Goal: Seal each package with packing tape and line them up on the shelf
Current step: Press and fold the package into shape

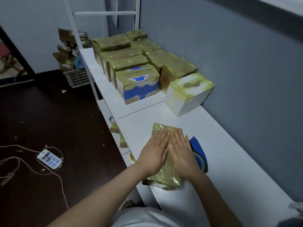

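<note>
Now, I see both hands flat on package (pixel 168 176): left hand (pixel 154 154), right hand (pixel 182 154), fingers (pixel 161 136) straight, pressing, gripping nothing. Package lies on shelf (pixel 229 145) near front edge, touching blue tape dispenser (pixel 199 154). I judge it light, slightly soft, tape-slick; best held by long sides.

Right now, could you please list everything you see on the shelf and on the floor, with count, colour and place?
near package: one, yellow-green, taped, near end of the shelf
tape dispenser: one, blue, at the near package's right side
lined-up packages: about ten, mostly yellow-green, two rows at the far end
shelf: one, white, along the wall
crate: one, pale, on the floor, holds brown parcels
power strip: one, white, on the floor at left
left hand: flat on the near package
right hand: flat beside it
</note>
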